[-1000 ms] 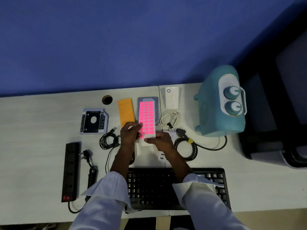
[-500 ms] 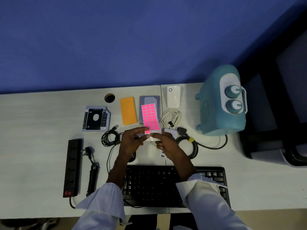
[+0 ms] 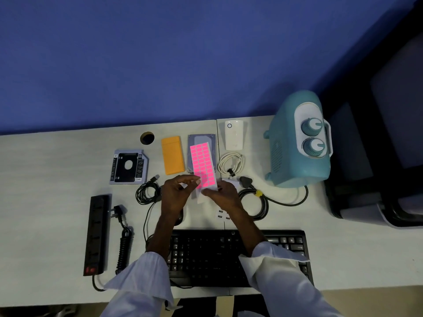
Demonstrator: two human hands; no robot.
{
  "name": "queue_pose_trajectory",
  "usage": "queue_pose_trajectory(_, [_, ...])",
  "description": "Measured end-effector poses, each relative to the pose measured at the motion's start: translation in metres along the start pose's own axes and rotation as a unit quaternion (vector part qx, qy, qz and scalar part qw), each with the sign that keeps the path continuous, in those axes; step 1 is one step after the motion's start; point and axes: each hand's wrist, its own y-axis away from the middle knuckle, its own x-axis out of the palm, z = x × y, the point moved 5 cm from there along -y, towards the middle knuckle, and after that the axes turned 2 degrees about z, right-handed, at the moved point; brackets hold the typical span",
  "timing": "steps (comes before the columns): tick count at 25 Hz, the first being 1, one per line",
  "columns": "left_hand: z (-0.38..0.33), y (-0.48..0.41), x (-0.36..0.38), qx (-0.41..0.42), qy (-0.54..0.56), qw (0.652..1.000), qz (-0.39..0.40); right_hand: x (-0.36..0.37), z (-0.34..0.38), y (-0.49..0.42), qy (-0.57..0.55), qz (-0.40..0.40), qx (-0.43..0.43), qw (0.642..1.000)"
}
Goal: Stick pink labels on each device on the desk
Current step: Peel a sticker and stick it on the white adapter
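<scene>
Sheet of pink labels [image 3: 203,164]: held off the desk [image 3: 45,202], beyond the keyboard [image 3: 229,257] at about its middle, upper end overlapping the grey hard drive [image 3: 201,137]. Right hand [image 3: 223,194]: pinches the sheet's near edge. Left hand [image 3: 177,193]: thumb and forefinger closed at the sheet's lower left corner, apparently picking at a label; whether one is lifted cannot be told. Beyond the keyboard, left to right: drive caddy [image 3: 128,167], orange case [image 3: 172,155], hard drive, white adapter [image 3: 234,138], with a coiled white cable [image 3: 230,164] nearer the keyboard. Beyond its right end: teal heater [image 3: 297,140]. Left of the keyboard: black power strip [image 3: 96,234]. Progress: no pink label shows on any device, so labelling appears unstarted, with every device left to do.
</scene>
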Motion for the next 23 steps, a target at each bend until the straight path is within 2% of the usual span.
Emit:
queue_pose_trajectory(2, [-0.008, -0.002, 0.004, -0.004, 0.021, 1.0, 0.016, -0.015, 0.002, 0.002, 0.073, -0.122, -0.017, 0.99])
queue_pose_trajectory(3, [-0.012, -0.005, 0.008, -0.002, 0.03, 0.999, 0.026, -0.021, 0.008, 0.0, 0.035, -0.136, -0.016, 0.99])
queue_pose_trajectory(5, [-0.016, -0.013, 0.016, -0.001, 0.041, 0.997, 0.058, -0.024, 0.019, -0.008, -0.128, -0.049, 0.019, 0.99])
queue_pose_trajectory(7, [-0.022, -0.024, 0.027, 0.004, 0.04, 0.995, 0.095, -0.032, 0.03, -0.01, -0.189, 0.04, 0.03, 0.981])
queue_pose_trajectory(11, [-0.039, -0.048, 0.05, 0.019, 0.0, 0.988, 0.152, -0.056, 0.031, -0.026, -0.147, -0.009, -0.06, 0.987])
queue_pose_trajectory(15, [-0.051, -0.077, 0.07, 0.053, -0.074, 0.98, 0.175, -0.068, 0.034, -0.045, -0.176, -0.05, -0.067, 0.981])
queue_pose_trajectory(19, [-0.062, -0.11, 0.089, 0.079, -0.109, 0.98, 0.149, -0.083, 0.038, -0.069, -0.19, -0.132, -0.068, 0.971])
queue_pose_trajectory(23, [-0.077, -0.135, 0.104, 0.126, -0.14, 0.98, 0.063, -0.094, 0.046, -0.091, -0.283, -0.187, -0.054, 0.939])
